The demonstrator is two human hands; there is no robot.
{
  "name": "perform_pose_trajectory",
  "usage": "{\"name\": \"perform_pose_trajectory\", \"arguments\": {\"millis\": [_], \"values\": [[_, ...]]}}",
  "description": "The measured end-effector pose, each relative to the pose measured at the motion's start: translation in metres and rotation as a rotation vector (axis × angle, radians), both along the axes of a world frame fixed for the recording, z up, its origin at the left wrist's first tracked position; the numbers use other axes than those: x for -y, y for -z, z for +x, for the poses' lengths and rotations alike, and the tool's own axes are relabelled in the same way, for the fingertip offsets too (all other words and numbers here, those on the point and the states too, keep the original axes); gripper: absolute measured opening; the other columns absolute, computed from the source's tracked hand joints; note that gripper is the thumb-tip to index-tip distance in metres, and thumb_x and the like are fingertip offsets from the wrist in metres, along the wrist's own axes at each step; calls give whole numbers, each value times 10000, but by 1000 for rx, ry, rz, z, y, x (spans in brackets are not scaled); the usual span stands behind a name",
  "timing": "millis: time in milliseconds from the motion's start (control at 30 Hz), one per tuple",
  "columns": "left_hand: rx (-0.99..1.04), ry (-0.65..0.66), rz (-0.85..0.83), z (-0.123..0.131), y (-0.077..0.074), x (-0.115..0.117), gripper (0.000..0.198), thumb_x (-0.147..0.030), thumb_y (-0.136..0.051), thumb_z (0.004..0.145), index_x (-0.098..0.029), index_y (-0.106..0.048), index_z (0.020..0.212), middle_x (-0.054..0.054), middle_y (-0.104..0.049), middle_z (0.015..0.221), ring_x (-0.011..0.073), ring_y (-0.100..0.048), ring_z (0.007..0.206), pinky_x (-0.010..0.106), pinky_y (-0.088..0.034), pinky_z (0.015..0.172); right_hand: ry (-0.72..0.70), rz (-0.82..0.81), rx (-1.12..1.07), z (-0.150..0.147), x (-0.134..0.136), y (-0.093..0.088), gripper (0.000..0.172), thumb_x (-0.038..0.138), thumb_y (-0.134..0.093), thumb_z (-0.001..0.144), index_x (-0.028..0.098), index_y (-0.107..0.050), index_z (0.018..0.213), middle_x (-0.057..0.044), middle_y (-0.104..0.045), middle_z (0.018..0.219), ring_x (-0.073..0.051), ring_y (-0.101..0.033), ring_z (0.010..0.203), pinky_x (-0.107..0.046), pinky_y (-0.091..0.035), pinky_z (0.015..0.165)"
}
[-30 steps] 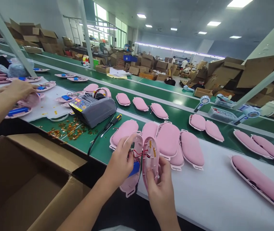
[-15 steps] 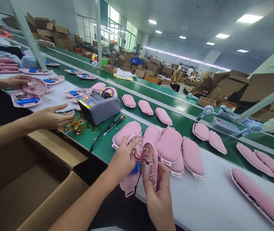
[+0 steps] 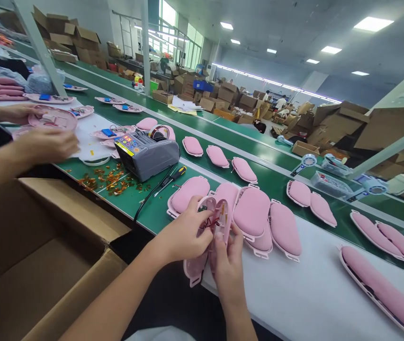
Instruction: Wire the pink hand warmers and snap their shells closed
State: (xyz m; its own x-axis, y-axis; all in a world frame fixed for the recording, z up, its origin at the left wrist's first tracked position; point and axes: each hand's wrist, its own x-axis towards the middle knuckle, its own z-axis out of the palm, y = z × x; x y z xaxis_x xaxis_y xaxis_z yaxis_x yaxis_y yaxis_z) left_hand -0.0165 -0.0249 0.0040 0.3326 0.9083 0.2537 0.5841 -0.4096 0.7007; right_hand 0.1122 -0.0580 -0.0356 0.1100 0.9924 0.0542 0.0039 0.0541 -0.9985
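Observation:
My left hand grips one pink shell half with red wires and small parts inside it. My right hand holds the other pink shell half upright against it, thumb on its inner face. Both halves are close together over the table's near edge. Just behind them lies a cluster of closed pink shells on the green belt.
A grey tape dispenser and a screwdriver sit to the left, amid orange tape scraps. A co-worker's hands handle pink parts at far left. An open cardboard box stands below. More pink shells lie right.
My two hands have brought the shell halves closer together, nearly closed. The co-worker's nearer hand drew back left from the tape scraps. The camera shifted slightly.

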Motion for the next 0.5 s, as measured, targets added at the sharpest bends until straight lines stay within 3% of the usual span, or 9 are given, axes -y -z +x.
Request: {"name": "perform_pose_trajectory", "arguments": {"millis": [100,267,500], "values": [[-1,-17,-2,-1,3,-1,363,-166,-433,856,-187,-563,1194,127,-412,1247,278,-548,1108,432,-487,949,-37,-35,-99,10,-5,2,565,469,-536,867,214,-389,1349,-103,-526,1353,-238,-501,1237,-393,-423,1014],[12,-171,-15,6,10,0,524,-33,-378,784,-151,-487,1283,148,-427,1265,274,-572,1068,424,-521,889,-155,-94,-182,21,-9,9,594,442,-615,827,256,-457,1368,-37,-453,1444,-268,-381,1346,-425,-360,1087],[304,-306,38,13,22,1,767,-58,-482,725,-150,-241,1447,136,-452,1388,255,-434,1291,396,-398,1062,-185,-92,-143,21,-8,12,541,417,-627,842,290,-486,1349,-9,-453,1447,-233,-398,1342,-399,-360,1099]]}}
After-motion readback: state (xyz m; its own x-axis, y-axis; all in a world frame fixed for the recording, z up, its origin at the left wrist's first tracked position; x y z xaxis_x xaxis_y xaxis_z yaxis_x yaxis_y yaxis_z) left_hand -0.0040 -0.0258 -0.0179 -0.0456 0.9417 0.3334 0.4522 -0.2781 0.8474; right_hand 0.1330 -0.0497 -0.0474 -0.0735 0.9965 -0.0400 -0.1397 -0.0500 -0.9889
